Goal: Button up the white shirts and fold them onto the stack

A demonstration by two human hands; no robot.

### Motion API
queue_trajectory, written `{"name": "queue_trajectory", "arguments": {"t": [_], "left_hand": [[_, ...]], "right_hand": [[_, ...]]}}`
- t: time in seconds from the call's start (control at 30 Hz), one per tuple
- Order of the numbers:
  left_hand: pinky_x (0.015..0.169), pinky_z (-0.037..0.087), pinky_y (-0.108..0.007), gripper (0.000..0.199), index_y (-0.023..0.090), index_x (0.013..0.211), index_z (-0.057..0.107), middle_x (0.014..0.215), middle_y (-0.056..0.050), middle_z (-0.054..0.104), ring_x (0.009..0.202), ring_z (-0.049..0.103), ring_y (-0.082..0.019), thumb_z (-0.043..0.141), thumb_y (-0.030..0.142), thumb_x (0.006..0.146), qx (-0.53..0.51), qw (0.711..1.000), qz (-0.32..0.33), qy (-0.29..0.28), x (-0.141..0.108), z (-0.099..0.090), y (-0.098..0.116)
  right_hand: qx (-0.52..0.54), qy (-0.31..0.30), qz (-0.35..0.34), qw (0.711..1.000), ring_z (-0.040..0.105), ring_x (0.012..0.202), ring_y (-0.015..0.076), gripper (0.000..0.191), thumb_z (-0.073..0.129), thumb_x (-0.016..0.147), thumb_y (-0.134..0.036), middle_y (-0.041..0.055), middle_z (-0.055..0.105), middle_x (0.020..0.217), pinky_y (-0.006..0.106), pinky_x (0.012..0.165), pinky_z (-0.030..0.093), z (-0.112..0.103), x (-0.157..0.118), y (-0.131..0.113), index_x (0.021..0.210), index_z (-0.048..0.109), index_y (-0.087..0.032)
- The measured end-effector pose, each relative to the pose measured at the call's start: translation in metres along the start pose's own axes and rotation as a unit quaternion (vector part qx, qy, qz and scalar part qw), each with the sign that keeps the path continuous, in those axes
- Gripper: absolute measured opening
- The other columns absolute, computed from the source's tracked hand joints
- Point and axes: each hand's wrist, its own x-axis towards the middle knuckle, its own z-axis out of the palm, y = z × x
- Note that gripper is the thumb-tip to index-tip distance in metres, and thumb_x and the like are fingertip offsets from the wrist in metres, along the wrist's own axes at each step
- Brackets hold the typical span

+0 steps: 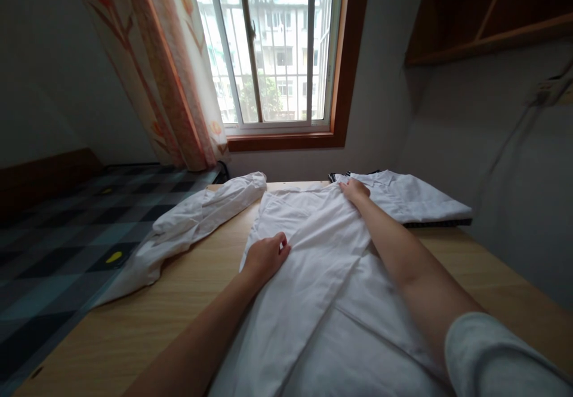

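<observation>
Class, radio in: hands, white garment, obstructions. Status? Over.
Left hand on white garment; right hand at its far edge, grip unclear. Garment laid in overlapping layers on table. White cloth left, folded stack right, both alongside.

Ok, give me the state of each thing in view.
white garment: spread on the table, overlapping layers, lightly creased
left hand: fingers curled, on the garment
right hand: fingers closed on the garment's far edge
white cloth at left: lying rumpled
white cloth at right: folded
checked bed cover: spread out
curtain: drawn aside
window: cannot tell if shut
</observation>
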Motion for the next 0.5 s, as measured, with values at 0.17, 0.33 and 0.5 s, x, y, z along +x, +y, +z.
{"name": "queue_trajectory", "arguments": {"t": [0.17, 0.33, 0.5], "left_hand": [[0.064, 0.038, -0.029, 0.019, 0.023, 0.097, 0.062, 0.088, -0.004, 0.075, 0.084, 0.07, -0.023, 0.048, 0.037, 0.096, 0.0, 1.0, 0.003, -0.008, 0.0, 0.001, -0.002], [0.065, 0.038, -0.029, 0.016, 0.022, 0.097, 0.06, 0.092, -0.005, 0.075, 0.086, 0.071, -0.023, 0.047, 0.031, 0.097, -0.001, 1.0, 0.007, -0.018, 0.001, 0.001, -0.002], [0.066, 0.038, -0.029, 0.015, 0.022, 0.096, 0.06, 0.092, -0.006, 0.075, 0.087, 0.07, -0.023, 0.048, 0.03, 0.096, -0.005, 1.0, 0.007, -0.018, 0.002, 0.001, -0.003]], "right_hand": [[0.011, 0.004, -0.002, 1.0, 0.064, 0.112, 0.0283, 0.044, 0.04, 0.1, -0.047, 0.0181, 0.068, 0.121, 0.036, 0.088, 0.049, 0.019, 0.001, -0.002, 0.12, 0.062, -0.016], [0.028, 0.004, 0.004, 1.0, 0.064, 0.111, 0.0289, 0.043, 0.036, 0.101, -0.046, 0.0186, 0.069, 0.117, 0.038, 0.09, 0.048, 0.035, 0.0, 0.002, 0.12, 0.062, -0.018], [0.083, -0.018, 0.016, 0.996, 0.063, 0.112, 0.03, 0.036, 0.042, 0.1, -0.041, 0.0189, 0.068, 0.118, 0.039, 0.091, 0.048, 0.034, 0.007, 0.004, 0.114, 0.064, -0.017]]}}
